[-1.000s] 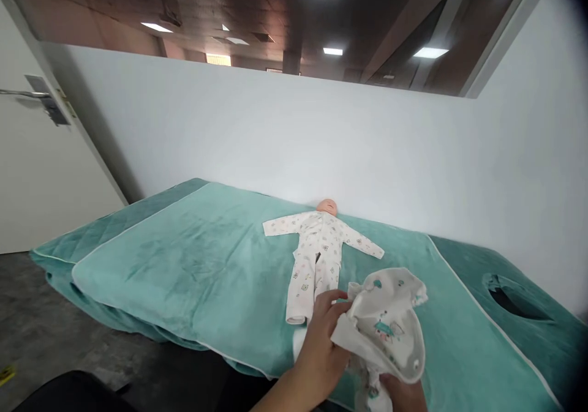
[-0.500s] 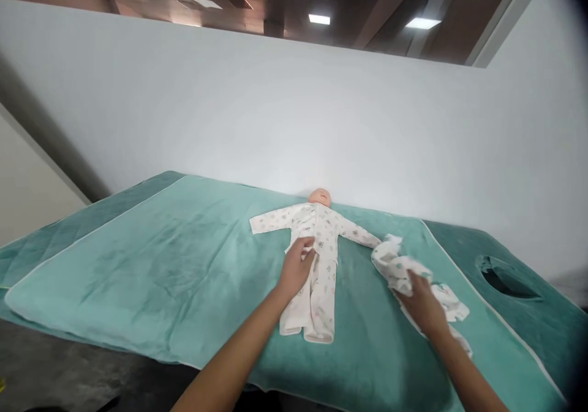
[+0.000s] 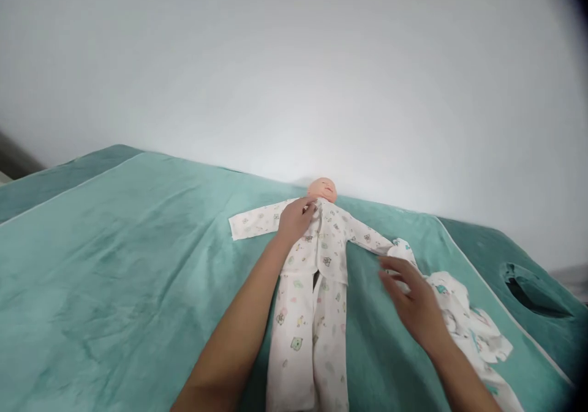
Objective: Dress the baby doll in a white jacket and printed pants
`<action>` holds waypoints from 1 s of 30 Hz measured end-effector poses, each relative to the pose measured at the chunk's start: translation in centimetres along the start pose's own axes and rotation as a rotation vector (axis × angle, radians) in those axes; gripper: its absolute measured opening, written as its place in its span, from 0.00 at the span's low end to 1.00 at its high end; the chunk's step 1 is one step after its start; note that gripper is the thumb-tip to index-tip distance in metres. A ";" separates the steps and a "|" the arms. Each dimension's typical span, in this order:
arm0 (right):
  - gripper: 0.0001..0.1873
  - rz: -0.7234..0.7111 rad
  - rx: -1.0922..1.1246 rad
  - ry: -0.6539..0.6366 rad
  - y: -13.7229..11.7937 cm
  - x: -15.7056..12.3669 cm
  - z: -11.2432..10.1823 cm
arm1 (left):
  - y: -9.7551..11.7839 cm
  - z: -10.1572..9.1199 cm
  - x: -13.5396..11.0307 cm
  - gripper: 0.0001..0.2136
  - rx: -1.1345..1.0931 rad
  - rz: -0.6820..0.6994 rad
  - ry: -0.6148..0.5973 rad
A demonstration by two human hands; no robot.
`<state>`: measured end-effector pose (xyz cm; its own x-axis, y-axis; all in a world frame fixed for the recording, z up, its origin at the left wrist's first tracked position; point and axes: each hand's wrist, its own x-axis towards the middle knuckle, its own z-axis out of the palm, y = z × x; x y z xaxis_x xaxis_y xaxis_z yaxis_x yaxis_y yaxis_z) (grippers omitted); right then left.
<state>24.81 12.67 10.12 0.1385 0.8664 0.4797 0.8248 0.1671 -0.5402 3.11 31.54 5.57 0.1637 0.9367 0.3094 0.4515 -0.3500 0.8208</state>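
Observation:
A baby doll lies on its back with its pink head [image 3: 322,189] by the wall. It wears a white patterned baby shirt [image 3: 334,240] over matching trousers [image 3: 294,344], its sleeves spread to both sides. My left hand [image 3: 296,222] is at the shirt's upper front just below the neck, fingers curled and seemingly pinching the fabric; the fingertips are partly hidden. Between the doll and a crumpled white printed garment [image 3: 459,302], my right hand [image 3: 416,308] hovers, fingers apart and slightly blurred, holding nothing.
A green padded cover [image 3: 138,265] spreads under everything, with white piping along its seams. A dark oval opening [image 3: 528,289] shows in it at the right. A plain white wall [image 3: 285,81] stands directly behind.
My view has tipped down and come closer. My left hand has moved up from the shirt's hem to its neck. My right hand has let go of the crumpled garment and opened.

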 end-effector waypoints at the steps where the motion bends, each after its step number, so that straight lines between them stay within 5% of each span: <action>1: 0.21 -0.021 0.069 -0.067 -1.4 1.9 2.2 | -0.4 0.0 0.1 0.14 0.019 0.041 -0.011; 6: 0.16 0.159 -0.028 -0.213 -3.3 10.8 11.2 | -2.1 0.5 0.4 0.17 -0.018 0.174 -0.091; 10: 0.14 0.236 -0.207 -0.348 -1.1 13.9 14.9 | -2.4 0.7 0.5 0.18 -0.036 0.170 -0.117; 21: 0.16 0.319 0.243 -0.102 2.0 13.9 16.5 | -2.1 0.9 0.3 0.17 -0.048 0.162 -0.135; 30: 0.18 0.205 0.161 -0.015 -1.6 8.7 14.0 | -1.8 0.6 -3.1 0.15 -0.051 0.189 -0.111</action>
<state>17.06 26.56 5.49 0.2850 0.8964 0.3395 0.6824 0.0590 -0.7286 2.29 29.29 2.83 0.3379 0.8482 0.4079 0.3590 -0.5168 0.7772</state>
